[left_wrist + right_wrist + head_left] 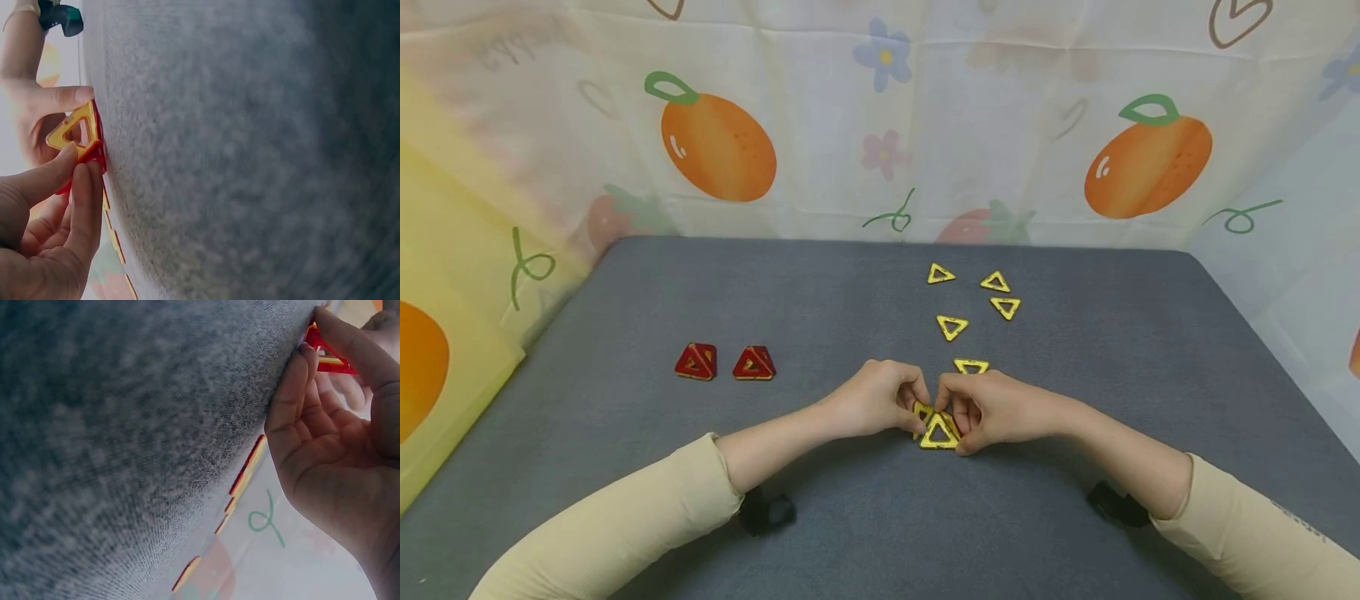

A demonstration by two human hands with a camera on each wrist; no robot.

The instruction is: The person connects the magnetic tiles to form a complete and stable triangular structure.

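Note:
In the head view both hands meet over a small group of triangular magnetic tiles at the front middle of the table. My left hand (876, 402) pinches a tile (919, 407) on the group's left side between thumb and fingers. On the other side, my right hand (1011, 408) grips a tile (953, 423) at the right, its thumb low by the corner. A yellow tile (939, 445) faces front between them. The left wrist view shows the tiles (94, 149) leaning together, yellow on one face and red on another. Fingers hide part of the group.
Beyond the hands lie several loose yellow triangle tiles (952, 319), one (972, 362) just behind the right hand. Two red pyramids (696, 361) made of tiles stand side by side at left on the grey table (820, 300). A printed curtain (820, 108) hangs behind.

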